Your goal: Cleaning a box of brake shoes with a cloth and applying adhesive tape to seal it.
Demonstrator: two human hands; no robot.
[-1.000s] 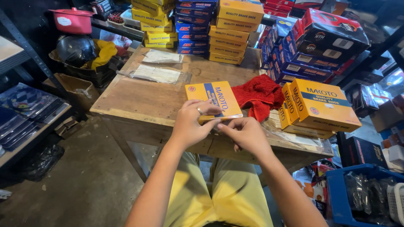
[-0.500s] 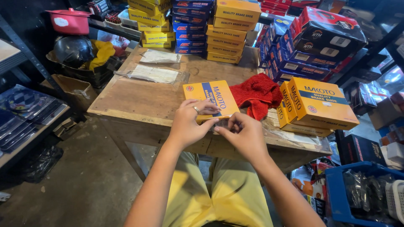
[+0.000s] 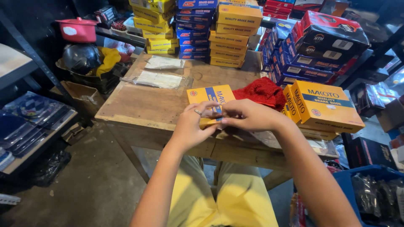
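A flat yellow box with a blue band (image 3: 209,96) lies near the front edge of the wooden table (image 3: 143,105). My left hand (image 3: 192,125), with a ring on one finger, grips the box's near edge. My right hand (image 3: 249,115) meets it fingertip to fingertip over the same edge, pinching something small that I cannot make out. A red cloth (image 3: 262,91) lies just behind my right hand. To the right, a stack of yellow boxes (image 3: 324,105) stands on the table.
Stacks of yellow and blue boxes (image 3: 229,33) fill the table's back. Two clear plastic bags (image 3: 156,78) lie on its left part. Dark boxes (image 3: 332,38) pile up at the right. A red pot (image 3: 78,30), a helmet (image 3: 80,56) and a shelf (image 3: 29,122) stand left.
My right hand has moved left and up to join the left hand at the box's near edge. The box itself has stayed in place.
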